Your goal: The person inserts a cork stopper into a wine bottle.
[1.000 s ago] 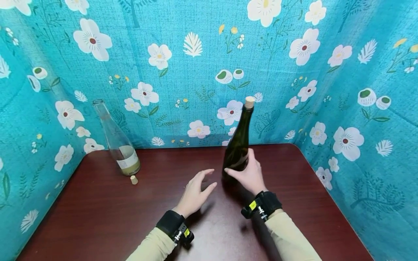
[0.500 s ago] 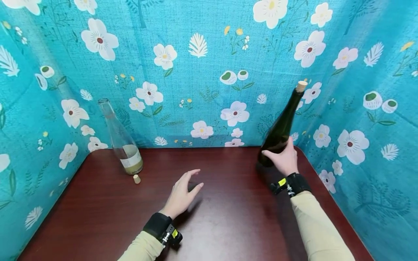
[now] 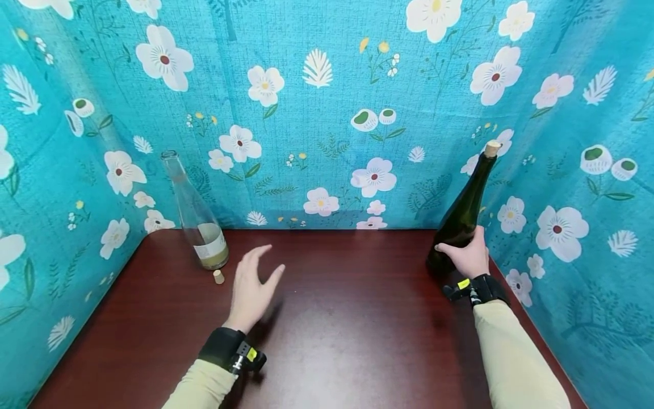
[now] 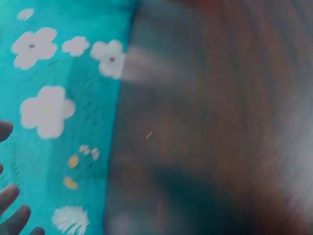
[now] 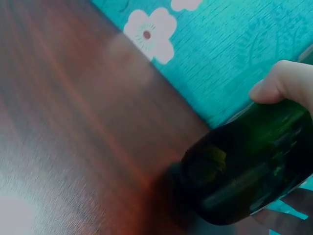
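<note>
My right hand grips a dark green wine bottle round its lower body near the table's back right corner. A cork sits in that bottle's mouth. In the right wrist view the thumb lies along one side of the green bottle, with fingers on the other. My left hand, thumb and fingers spread, holds nothing and hovers right of a small loose cork. Behind that cork stands a clear glass bottle with a white label, uncorked, holding some yellowish liquid. Fingertips show at the left wrist view's edge.
The dark red-brown table has a glossy surface. A turquoise flowered cloth rises along its back and both sides, close behind the two bottles.
My right hand has carried the green bottle from the middle to the back right corner. My left hand has moved left, toward the clear bottle and loose cork.
</note>
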A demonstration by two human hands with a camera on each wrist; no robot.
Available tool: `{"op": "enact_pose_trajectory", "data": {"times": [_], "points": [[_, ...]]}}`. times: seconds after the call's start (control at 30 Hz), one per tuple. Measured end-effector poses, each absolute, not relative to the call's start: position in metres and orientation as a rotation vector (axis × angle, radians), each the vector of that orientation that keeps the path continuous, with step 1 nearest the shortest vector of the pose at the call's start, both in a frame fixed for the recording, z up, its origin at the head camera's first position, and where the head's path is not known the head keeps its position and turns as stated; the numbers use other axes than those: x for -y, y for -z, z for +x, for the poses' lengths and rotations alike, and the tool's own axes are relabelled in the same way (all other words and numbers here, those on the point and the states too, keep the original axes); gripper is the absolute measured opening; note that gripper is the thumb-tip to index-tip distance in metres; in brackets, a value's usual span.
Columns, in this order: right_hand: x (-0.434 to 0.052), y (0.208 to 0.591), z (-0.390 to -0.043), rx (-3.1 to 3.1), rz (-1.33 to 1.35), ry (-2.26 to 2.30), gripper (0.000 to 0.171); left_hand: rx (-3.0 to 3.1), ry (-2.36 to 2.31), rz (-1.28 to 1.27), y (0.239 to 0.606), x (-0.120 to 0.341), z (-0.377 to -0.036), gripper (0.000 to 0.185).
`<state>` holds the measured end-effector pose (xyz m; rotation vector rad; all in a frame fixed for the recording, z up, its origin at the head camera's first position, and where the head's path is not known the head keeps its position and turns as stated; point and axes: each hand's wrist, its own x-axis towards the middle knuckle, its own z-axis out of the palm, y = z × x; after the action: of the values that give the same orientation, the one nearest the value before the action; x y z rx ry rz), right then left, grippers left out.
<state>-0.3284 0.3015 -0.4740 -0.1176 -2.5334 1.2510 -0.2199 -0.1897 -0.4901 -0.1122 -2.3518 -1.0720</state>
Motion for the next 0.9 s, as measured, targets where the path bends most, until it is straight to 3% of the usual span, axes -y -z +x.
{"op": "enact_pose_trajectory", "data": {"times": [0.17,0.37,0.9], "points": [[-0.307,0.484,-0.321,2.57,-0.173,-1.209,0.086,2.156,1.0,-0.028,0.476,0.212,-0.225,0.057],[-0.315,0.491,-0.32,2.548,-0.17,-1.222,0.092,2.029,0.928,0.093,0.46,0.242,-0.235,0.081],[-0.317,0.494,-0.32,2.589,-0.172,-1.25,0.093,2.145,1.129,0.486,0.421,0.3,-0.271,0.109]]}}
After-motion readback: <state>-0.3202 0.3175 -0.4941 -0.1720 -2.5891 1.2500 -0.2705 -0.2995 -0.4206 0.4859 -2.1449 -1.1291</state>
